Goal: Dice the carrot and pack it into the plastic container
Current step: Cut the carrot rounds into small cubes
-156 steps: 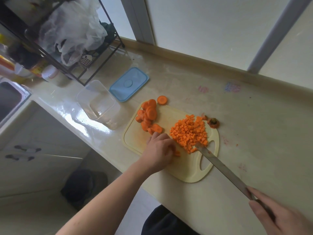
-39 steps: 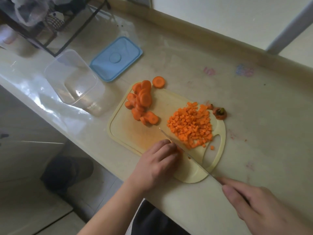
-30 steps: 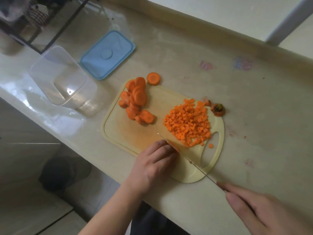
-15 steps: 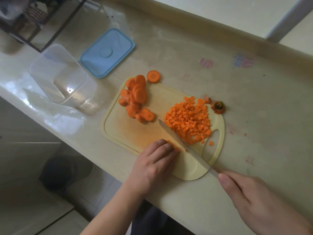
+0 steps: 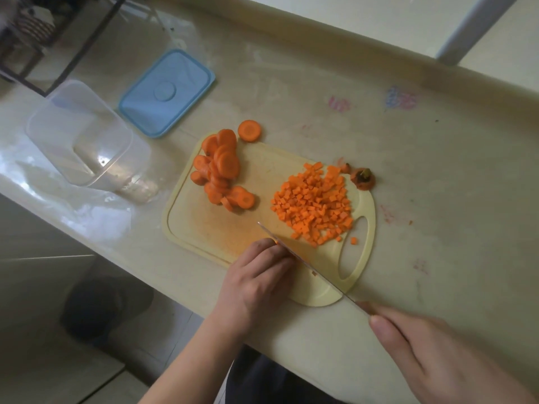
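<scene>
A: How far along is it?

B: Partly. Left of the cutting board (image 5: 204,228) the plastic container (image 5: 78,132) is empty; on it, carrot rounds (image 5: 221,167) wait uncut, then a pile of carrot dice (image 5: 315,202).

A: Hands?

B: Left hand (image 5: 256,284), fingers curled, pins something hidden at the board's near edge; right hand (image 5: 431,351) grips the knife (image 5: 306,263).

A: Room?

B: The board sits close to the counter edge; bare counter lies right.

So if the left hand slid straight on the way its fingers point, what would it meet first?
The left hand points up-right across the cutting board; it would likely meet the knife blade almost at once, with the diced carrot beyond.
</scene>
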`<move>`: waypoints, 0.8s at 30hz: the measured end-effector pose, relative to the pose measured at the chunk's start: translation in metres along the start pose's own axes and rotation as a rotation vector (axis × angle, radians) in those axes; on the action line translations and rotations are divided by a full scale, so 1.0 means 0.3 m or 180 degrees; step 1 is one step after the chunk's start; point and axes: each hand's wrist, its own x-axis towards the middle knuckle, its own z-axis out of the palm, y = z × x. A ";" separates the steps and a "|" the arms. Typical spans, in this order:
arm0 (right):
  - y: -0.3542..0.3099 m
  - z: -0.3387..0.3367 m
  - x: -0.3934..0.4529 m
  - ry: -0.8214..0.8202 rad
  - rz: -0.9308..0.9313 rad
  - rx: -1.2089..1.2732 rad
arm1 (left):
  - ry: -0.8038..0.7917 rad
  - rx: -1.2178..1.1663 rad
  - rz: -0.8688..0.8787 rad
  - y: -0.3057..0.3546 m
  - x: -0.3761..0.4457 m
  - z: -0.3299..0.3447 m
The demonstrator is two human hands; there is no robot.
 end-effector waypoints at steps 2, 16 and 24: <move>0.004 0.017 0.027 0.0054 -0.0088 0.0027 | 0.0018 0.0008 0.0003 -0.001 0.004 0.002; -0.057 -0.031 0.019 0.0016 0.0117 0.0440 | 0.0179 0.0115 0.0137 -0.009 -0.014 0.007; -0.032 -0.011 -0.008 -0.0011 0.0057 0.0199 | 0.0218 0.0000 0.0055 -0.005 -0.005 0.005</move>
